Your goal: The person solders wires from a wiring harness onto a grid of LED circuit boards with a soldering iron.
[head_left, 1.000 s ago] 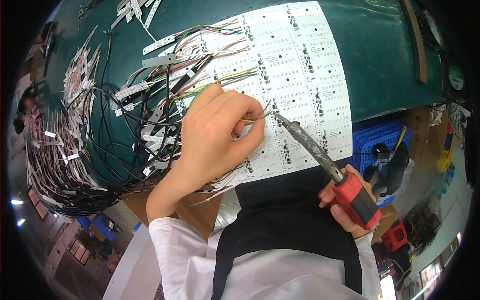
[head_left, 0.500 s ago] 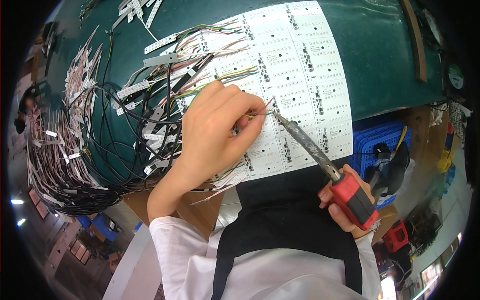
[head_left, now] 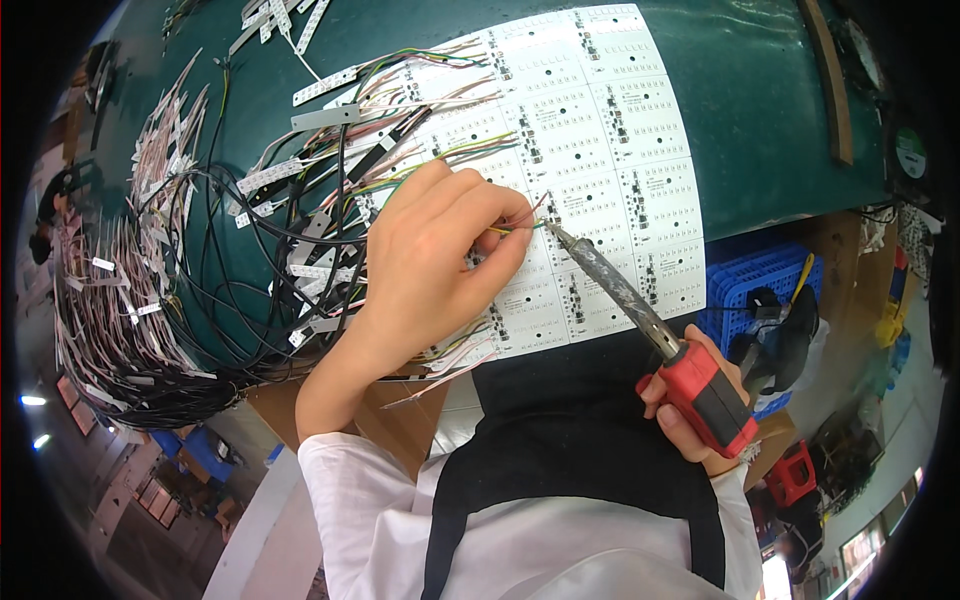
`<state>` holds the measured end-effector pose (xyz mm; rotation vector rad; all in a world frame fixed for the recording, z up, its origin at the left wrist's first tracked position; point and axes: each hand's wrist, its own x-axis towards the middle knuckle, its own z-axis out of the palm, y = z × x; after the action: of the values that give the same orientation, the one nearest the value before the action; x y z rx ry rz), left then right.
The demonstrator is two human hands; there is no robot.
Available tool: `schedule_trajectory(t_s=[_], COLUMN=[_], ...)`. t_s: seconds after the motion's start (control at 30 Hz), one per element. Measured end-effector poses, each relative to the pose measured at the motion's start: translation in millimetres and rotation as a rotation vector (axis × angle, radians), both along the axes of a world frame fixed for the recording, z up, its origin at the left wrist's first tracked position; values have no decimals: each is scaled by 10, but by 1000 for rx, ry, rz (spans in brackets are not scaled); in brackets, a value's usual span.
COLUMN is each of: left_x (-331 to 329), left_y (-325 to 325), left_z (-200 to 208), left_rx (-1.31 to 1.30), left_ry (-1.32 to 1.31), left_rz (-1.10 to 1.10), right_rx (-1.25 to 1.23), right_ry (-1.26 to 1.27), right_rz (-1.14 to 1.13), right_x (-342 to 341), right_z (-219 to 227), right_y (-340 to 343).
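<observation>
A white sheet of circuit boards [head_left: 590,180] lies near the table's front edge, with rows of small black parts. My left hand [head_left: 440,255] is over its left half, thumb and forefinger pinching thin coloured wires [head_left: 535,227] whose ends touch a board. In my right hand [head_left: 700,400] is a soldering iron [head_left: 625,300] with a red and black handle. Its tip meets the board right at the ends of the pinched wires. More coloured wires [head_left: 480,147] run onto the boards further back. My left palm is hidden from view.
Black cables [head_left: 215,240] and small white strips [head_left: 270,178] lie tangled left of the sheet on the green table [head_left: 765,120]. A large bundle of wires [head_left: 120,330] hangs at the far left edge. Blue crates [head_left: 735,290] stand below the table at right.
Almost nothing differs. The sheet and the wires on it have shifted very slightly in the picture; both hands and the soldering iron keep their places.
</observation>
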<state>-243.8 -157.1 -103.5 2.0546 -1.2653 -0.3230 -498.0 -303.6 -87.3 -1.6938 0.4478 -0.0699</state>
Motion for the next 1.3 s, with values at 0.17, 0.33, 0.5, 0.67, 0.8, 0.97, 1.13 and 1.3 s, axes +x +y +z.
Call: schedule_trajectory(t_s=[0.17,0.33,0.5,0.67,0.8,0.97,1.13,1.3], left_x=[5,20,21,7,11,18,11,-35], left_y=[12,21,18,5,-1,5,4,24], left_z=[-5,-11,-6,-8,-25,-30,-14,12], left_rx=[-5,-26,-25,-43,-67,-50,-40,-37], left_ry=[-14,6,-7,5,-7,-34,-15,-40], left_rz=[-6,-36,-41,-44,-53,-60,-61,-40], right_rx=[-41,-37,71,-52,-82,35,-17,-1], right_ry=[-14,-39,12,-19,-33,-39,-28,-31], right_rz=[45,35,-52,45,66,-28,78,-19], right_x=[2,-41,-48,-28,-37,-32,8,23], right_z=[-13,4,18,-6,-19,8,20,-10], right_y=[-32,-21,16,-16,-15,24,-40,26])
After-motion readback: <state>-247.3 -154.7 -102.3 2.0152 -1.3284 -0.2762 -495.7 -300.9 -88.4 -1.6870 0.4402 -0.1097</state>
